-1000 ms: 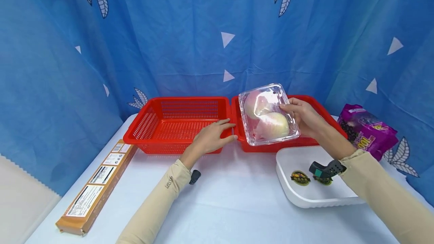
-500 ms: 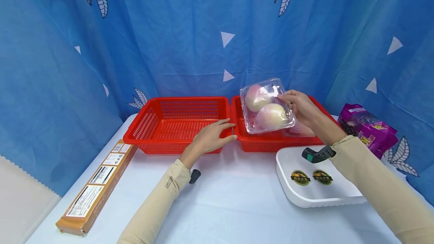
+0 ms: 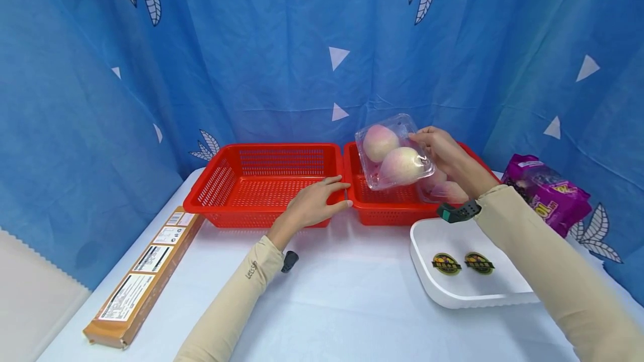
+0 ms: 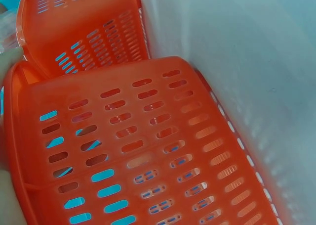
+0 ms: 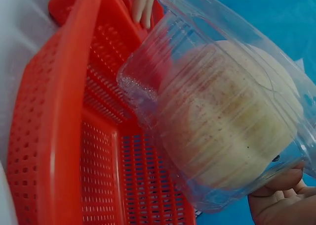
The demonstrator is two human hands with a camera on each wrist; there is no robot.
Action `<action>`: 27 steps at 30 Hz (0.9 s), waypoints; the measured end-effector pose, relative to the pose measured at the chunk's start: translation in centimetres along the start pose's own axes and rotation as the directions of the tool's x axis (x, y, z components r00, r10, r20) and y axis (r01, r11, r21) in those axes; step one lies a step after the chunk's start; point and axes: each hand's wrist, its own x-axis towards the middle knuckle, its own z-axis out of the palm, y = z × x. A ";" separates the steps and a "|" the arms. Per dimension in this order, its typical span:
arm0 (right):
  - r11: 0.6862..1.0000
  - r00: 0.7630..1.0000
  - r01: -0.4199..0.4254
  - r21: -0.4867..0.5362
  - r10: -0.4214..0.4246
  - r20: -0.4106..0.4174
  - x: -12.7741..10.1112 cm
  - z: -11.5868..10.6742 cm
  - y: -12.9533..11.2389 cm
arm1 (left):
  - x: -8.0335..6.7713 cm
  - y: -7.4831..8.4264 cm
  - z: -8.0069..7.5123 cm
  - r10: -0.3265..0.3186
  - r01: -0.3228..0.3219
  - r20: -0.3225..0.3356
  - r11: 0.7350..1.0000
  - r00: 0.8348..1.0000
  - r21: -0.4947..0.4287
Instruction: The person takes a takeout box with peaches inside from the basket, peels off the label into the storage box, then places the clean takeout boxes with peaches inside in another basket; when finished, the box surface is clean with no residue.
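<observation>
Fig.: R hand (image 3: 443, 152) gripped a clear clamshell w/ two peaches (image 3: 393, 152), fingers curled round its right edge, holding it tilted in the air above the right red basket (image 3: 387, 211); the wrist view showed the pack (image 5: 232, 121) over that basket's slotted floor, not touching it. A second peach pack (image 3: 445, 190) lay already inside, at the basket's right end, partly hidden by the forearm. L hand (image 3: 314, 203) rested on the near rim where the left red basket (image 3: 251, 183) met the right one, fingers straight and relaxed, holding nothing. Nearby on the table: white tray (image 3: 468, 284) w/ two round stickers, purple snack bag (image 3: 545, 194), long brown box (image 3: 138, 281). Judgement: to set the pack down well, level it first, lower it into the free left part of the basket beside the other pack, not on top of it; keep the L hand steadying the rim so the basket doesn't slide; release only once the base sits flat.
</observation>
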 end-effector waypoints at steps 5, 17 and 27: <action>1.000 1.000 -0.005 -0.008 0.005 0.022 1.4 -0.2 0.3 | 0.0 -0.1 0.1 -0.003 0.003 -0.001 1.000 1.000 0.003; 0.987 0.982 -0.151 -0.048 0.155 0.108 3.1 -0.8 0.5 | -0.1 -0.1 0.1 0.005 -0.005 -0.014 1.000 1.000 0.018; 0.936 0.927 -0.335 -0.112 0.348 0.139 3.5 -1.3 1.6 | -0.3 0.0 0.2 0.012 -0.011 -0.020 1.000 1.000 0.013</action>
